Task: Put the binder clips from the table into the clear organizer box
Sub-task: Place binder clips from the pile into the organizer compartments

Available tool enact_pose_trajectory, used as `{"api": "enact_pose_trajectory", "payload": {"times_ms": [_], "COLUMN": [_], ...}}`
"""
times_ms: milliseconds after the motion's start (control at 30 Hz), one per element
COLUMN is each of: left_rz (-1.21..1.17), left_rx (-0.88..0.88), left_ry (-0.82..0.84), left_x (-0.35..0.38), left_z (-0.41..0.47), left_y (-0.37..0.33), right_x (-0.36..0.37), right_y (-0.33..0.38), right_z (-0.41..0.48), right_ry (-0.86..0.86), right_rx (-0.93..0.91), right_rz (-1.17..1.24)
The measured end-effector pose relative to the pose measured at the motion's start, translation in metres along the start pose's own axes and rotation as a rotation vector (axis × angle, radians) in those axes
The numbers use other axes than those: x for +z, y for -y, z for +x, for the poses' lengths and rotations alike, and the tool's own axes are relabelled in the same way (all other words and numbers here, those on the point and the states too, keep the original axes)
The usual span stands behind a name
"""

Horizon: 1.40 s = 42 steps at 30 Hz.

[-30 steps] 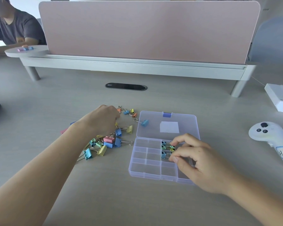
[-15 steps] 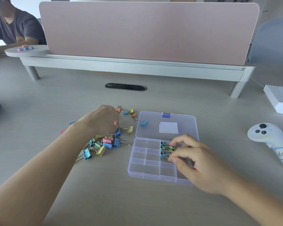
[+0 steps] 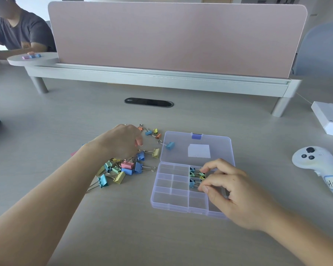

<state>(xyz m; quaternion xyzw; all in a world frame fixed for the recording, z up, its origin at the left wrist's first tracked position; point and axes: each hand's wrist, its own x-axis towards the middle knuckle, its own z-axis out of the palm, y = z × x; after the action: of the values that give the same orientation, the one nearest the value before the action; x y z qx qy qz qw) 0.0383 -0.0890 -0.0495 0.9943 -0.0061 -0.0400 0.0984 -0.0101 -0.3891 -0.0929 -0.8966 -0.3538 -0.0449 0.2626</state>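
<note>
Right hand (image 3: 233, 191) covers organizer box (image 3: 169, 198) right edge (left compartments exposed).

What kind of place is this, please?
Probably a shared office desk: a pink privacy divider stands across the table, a cable grommet is set into it, and another person sits at the far left.

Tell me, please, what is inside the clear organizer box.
One compartment of the clear organizer box holds small binder clips, at the fingertips of the right hand. The other visible compartments look empty. The hand covers the right-side ones, so their contents cannot be seen.
</note>
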Motion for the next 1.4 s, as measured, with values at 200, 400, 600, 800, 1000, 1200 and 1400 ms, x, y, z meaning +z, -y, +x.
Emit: {"api": "enact_pose_trajectory", "payload": {"times_ms": [200, 400, 600, 800, 1000, 1200, 1400], "left_rz": [-0.031, -0.080, -0.160, -0.221, -0.278, -0.197, -0.153], "left_rx": [0.021, 0.065, 0.147, 0.349, 0.449, 0.497, 0.503], "left_ry": [-0.074, -0.154, -0.223, -0.177, -0.100, -0.081, -0.062], "left_x": [0.001, 0.000, -0.006, -0.001, 0.011, 0.015, 0.015], "left_z": [0.002, 0.000, -0.013, -0.034, -0.045, -0.046, -0.047], "left_y": [0.000, -0.004, -0.033, -0.071, -0.091, -0.092, -0.093], "right_x": [0.000, 0.000, 0.000, 0.001, 0.000, 0.000, 0.001], "right_y": [0.000, 0.000, 0.000, -0.001, 0.000, 0.000, -0.001], "right_z": [0.000, 0.000, 0.000, 0.000, -0.001, 0.000, 0.000], "right_ry": [0.002, 0.003, 0.000, -0.004, 0.004, -0.003, -0.010], "right_rx": [0.002, 0.000, -0.004, -0.001, -0.002, -0.012, -0.014], "right_rz": [-0.004, -0.007, 0.011, 0.012, 0.013, 0.018, 0.024]}}
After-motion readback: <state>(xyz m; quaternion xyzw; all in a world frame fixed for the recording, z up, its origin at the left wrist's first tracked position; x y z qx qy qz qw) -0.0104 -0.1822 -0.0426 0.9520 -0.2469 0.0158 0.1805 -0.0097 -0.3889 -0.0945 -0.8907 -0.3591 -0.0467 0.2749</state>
